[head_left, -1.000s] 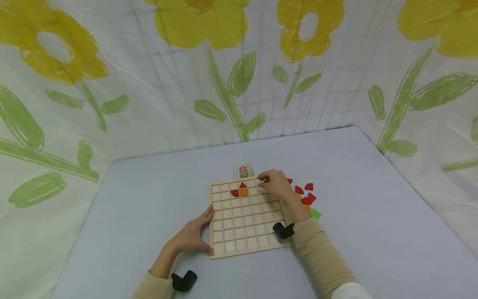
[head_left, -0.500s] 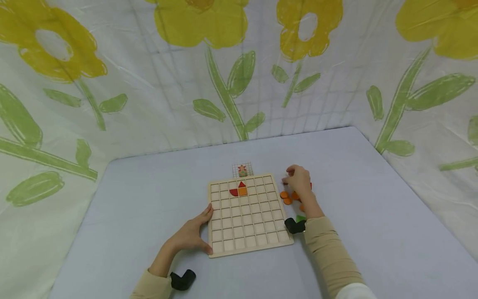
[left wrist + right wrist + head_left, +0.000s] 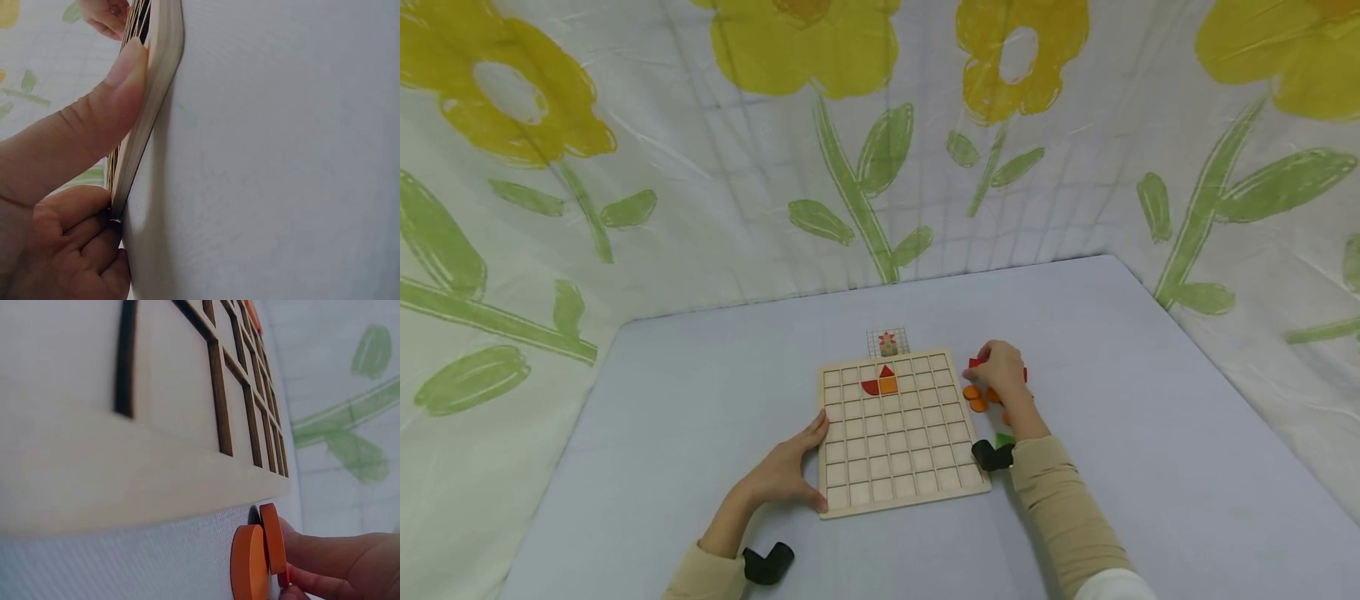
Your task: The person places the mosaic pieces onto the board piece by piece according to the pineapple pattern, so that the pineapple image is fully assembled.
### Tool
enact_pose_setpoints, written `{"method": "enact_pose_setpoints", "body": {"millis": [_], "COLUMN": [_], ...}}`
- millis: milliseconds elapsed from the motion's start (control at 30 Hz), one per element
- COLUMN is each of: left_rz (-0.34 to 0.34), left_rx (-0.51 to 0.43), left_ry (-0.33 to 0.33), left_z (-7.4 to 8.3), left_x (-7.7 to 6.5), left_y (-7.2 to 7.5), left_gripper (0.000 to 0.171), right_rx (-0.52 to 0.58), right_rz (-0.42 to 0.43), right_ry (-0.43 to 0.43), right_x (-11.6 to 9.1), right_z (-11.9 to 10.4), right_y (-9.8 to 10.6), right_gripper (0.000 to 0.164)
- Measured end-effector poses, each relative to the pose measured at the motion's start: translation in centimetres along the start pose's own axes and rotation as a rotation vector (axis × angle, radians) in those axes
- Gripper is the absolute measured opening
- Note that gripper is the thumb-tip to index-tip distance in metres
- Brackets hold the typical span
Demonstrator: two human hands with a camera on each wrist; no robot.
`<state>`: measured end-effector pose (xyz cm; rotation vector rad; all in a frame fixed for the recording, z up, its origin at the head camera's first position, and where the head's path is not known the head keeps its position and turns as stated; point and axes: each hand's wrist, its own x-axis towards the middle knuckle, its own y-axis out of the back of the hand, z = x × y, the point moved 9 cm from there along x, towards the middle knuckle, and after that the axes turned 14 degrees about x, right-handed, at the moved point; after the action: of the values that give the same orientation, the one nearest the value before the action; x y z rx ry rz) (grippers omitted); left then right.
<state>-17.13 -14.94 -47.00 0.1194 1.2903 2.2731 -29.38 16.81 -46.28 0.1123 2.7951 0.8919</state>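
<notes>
A pale wooden grid board [image 3: 917, 433] lies flat, with a red triangle [image 3: 886, 372], a red quarter-round piece [image 3: 870, 387] and an orange square [image 3: 888, 385] in its upper cells. Thumb and forefinger of my left hand [image 3: 782, 471] grip its left edge; the left wrist view has the thumb [image 3: 119, 87] along the rim and the other fingers curled. Beyond the right edge, my right hand [image 3: 1002, 368] is down among loose pieces, pinching a small red piece [image 3: 284, 576] at the fingertips. Its shape is mostly hidden behind orange discs [image 3: 249, 562].
Orange discs [image 3: 976, 400] and a green piece [image 3: 1004, 439] lie beside the board, partly under the right forearm. A small gridded picture card [image 3: 887, 340] lies at the board's far edge. A flower-printed curtain [image 3: 737, 192] rises behind the table [image 3: 700, 375].
My right hand has moved right, from over the board's far right corner to the loose pieces, then slightly down toward the table. The left hand stays on the board's edge.
</notes>
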Motion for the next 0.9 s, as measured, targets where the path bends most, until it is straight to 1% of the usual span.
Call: {"method": "enact_pose_setpoints", "body": {"millis": [133,267,500,667,767,900], "left_rz": [0.000,0.001,0.007,0.007,0.008,0.009], "left_rx": [-0.007,-0.008,-0.003,0.002,0.003,-0.001], "left_ry": [0.002,-0.002,-0.014,-0.011,-0.013,-0.016], "left_z": [0.1,0.2,0.5,0.5,0.5,0.5], "left_x": [-0.1,-0.1,-0.2,-0.2,-0.2,-0.2], "left_y": [0.0,0.1,0.3,0.3,0.3,0.4], "left_gripper": [0.122,0.121,0.121,0.121,0.121,0.121], "right_rx": [0.026,0.073,0.160,0.233,0.247,0.253], "right_rz": [-0.002,-0.012,-0.068,-0.160,-0.200,-0.233], "right_ry": [0.009,0.045,0.068,0.140,0.199,0.237], "right_x": [-0.1,-0.2,-0.7,-1.1,-1.6,-2.3], "right_z": [0.0,-0.3,-1.0,-2.3,-3.3,-4.3], "right_y": [0.1,-0.1,-0.9,-2.1,-3.1,-4.5], "right_gripper": [0.033,0.034,0.038,0.038,0.036,0.032]}}
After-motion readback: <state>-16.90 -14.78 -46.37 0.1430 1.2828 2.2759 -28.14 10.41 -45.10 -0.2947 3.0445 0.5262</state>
